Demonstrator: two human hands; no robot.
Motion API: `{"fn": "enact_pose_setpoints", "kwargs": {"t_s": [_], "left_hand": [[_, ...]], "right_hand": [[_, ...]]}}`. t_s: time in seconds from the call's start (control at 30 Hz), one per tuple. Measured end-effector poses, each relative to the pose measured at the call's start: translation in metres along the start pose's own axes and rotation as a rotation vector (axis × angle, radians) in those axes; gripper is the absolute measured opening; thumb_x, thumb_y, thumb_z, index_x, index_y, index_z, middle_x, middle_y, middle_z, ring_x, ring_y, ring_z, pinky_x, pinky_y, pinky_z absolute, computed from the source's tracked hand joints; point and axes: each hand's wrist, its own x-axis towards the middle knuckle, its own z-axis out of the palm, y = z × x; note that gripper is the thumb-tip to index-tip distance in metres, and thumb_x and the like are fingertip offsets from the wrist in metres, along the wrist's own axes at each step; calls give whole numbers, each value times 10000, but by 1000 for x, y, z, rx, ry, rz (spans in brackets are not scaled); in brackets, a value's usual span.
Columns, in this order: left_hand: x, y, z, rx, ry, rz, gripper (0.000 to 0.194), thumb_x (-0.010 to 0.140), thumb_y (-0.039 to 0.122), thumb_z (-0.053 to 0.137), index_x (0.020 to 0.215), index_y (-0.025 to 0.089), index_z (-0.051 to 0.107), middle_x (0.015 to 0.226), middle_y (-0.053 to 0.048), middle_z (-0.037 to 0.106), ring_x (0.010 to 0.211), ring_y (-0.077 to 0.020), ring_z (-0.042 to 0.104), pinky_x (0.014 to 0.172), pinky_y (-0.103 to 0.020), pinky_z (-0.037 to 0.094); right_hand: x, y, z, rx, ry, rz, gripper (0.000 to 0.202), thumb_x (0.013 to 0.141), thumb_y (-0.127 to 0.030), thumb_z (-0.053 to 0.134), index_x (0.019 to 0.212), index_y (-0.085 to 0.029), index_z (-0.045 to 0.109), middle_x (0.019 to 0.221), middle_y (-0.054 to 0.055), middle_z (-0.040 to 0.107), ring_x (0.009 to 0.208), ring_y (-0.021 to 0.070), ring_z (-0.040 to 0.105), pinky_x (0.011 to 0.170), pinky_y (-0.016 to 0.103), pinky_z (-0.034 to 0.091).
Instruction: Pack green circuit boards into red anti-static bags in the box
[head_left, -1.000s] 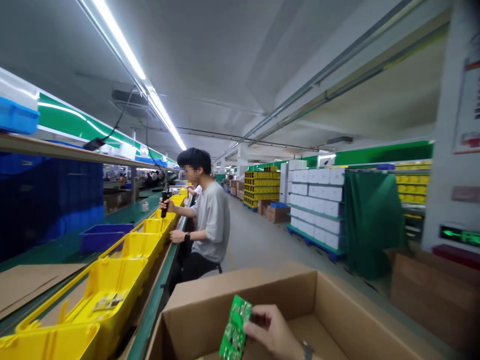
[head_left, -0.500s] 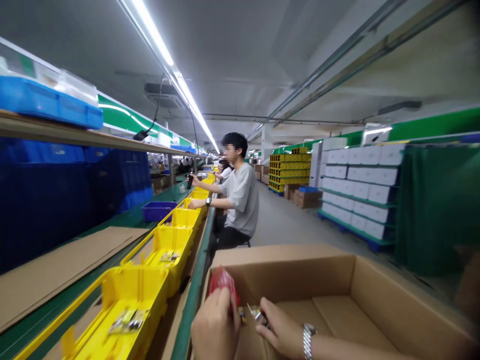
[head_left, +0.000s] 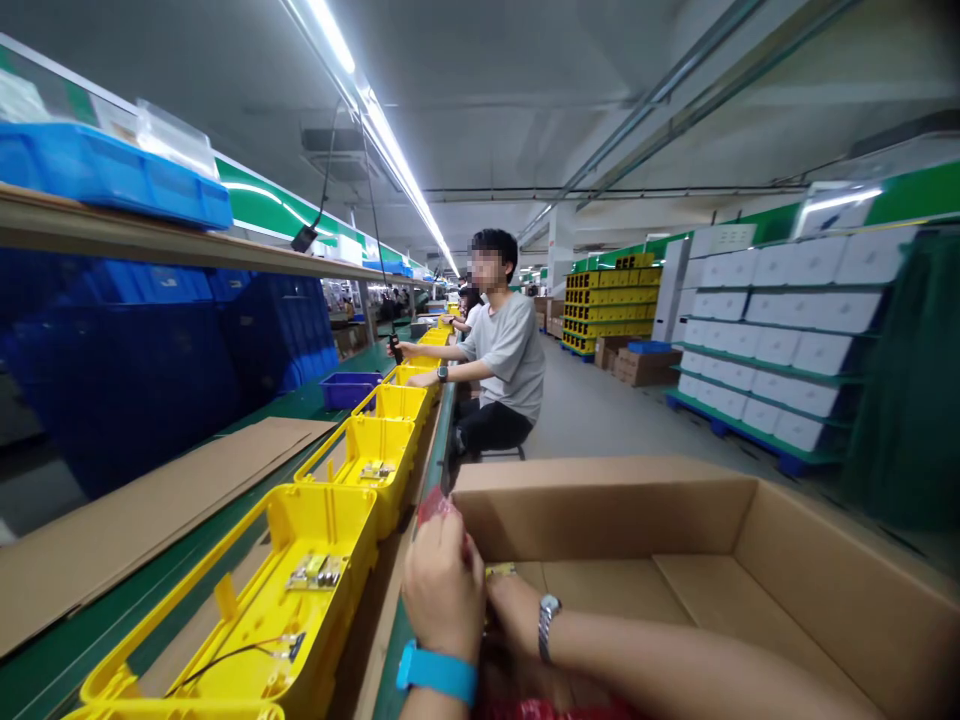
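While your left hand (head_left: 442,590) closes its grip on a red wrapper (head_left: 435,505), that wrapper stands just above the near-left corner of the open cardboard box (head_left: 750,560), its red edge showing over your fingertips. Your right hand (head_left: 510,605) lies just beside the left, mostly hidden behind it; whether its grip is clenched or released you cannot tell. A small yellowish piece (head_left: 499,570) shows between the two hands, too small to identify. You wear a blue band (head_left: 437,672) on the left wrist and a metal watch (head_left: 548,612) on the right. More red material (head_left: 555,708) appears at the bottom edge below your forearms. To your left, a row of yellow trays (head_left: 300,600) runs along the green surface (head_left: 45,670); the nearest tray holds small metal parts (head_left: 319,572) and a thin black wire (head_left: 225,655). Flat cardboard sheets (head_left: 150,510) lie beyond the trays. Farther along the row, a seated person in a grey shirt (head_left: 510,350) reaches over the trays. Blue bins (head_left: 112,180) rest on the shelf above.
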Motion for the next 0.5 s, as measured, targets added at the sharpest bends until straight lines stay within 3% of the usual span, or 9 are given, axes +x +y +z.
{"fn": "enact_pose_setpoints", "kwargs": {"t_s": [0.1,0.27,0.4,0.5], "left_hand": [[2,5,-2,-59,-126,-5,155,918,92,559,803,195,543,864,-46,578,852,-247,494,777,-386,363],[7,11,-4,-235,-294,-28,221,889,28,534,773,205,469,863,-33,550,918,-243,486,809,-372,364],[7,12,-3,-339,-391,-111,261,900,24,456,763,223,357,861,-11,482,803,-195,490,713,-340,338],[5,15,-5,-377,-513,-74,229,860,9,425,800,222,367,1006,-8,498,736,-180,488,642,-370,238]], "right_hand": [[-16,3,-17,-44,-32,35,532,665,-252,805,1169,-151,671,1238,169,654,1079,329,633,932,376,495],[-82,23,-37,-90,-281,116,403,567,-227,862,961,-202,780,920,100,710,885,333,675,820,423,534],[-129,36,-29,-252,-378,194,571,490,-241,897,1034,-128,767,1211,179,591,1129,395,561,1021,525,444],[-141,42,-20,-265,-319,181,461,488,-245,858,918,-128,742,1206,159,561,1190,399,493,1094,580,331]]}}
